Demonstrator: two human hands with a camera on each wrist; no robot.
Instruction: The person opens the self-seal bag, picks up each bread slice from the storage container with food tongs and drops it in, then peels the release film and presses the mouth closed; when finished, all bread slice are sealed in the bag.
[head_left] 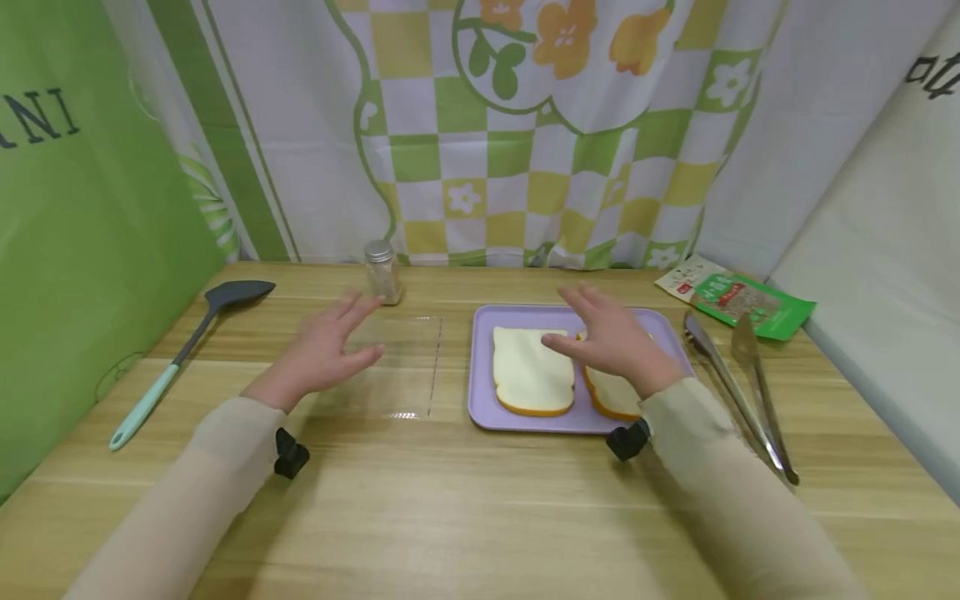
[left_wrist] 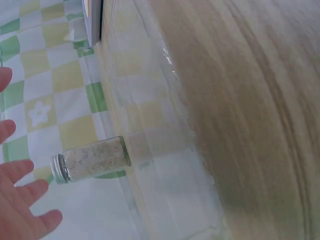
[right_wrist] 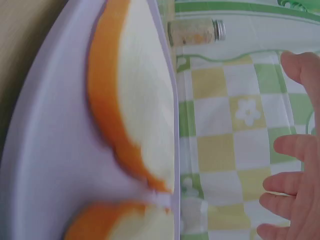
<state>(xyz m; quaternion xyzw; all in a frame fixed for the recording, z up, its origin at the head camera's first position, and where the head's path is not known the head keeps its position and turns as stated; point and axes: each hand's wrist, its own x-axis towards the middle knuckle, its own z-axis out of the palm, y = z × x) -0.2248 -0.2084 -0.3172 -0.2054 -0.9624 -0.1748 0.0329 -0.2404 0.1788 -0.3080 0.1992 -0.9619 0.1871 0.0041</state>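
My left hand (head_left: 318, 350), fingers spread and holding nothing, hovers over the left part of a clear flat plastic sheet (head_left: 405, 375). Just beyond its fingertips stands a glass shaker jar (head_left: 383, 279) with a metal lid and pale, grainy contents, also in the left wrist view (left_wrist: 97, 159). Above the lilac tray (head_left: 480, 408) is my right hand (head_left: 611, 337), likewise spread and with nothing in it. Two toy-like bread slices lie side by side on the tray. The left slice (head_left: 528, 375) shows almost whole; my right hand partly covers the right slice (head_left: 611, 392).
At the far left lies a spatula (head_left: 197, 342) with a grey head and mint handle. Metal tongs (head_left: 738, 392) rest right of the tray, below a green and white food packet (head_left: 738, 296). A checked curtain (head_left: 510, 175) hangs behind the wooden table (head_left: 465, 508).
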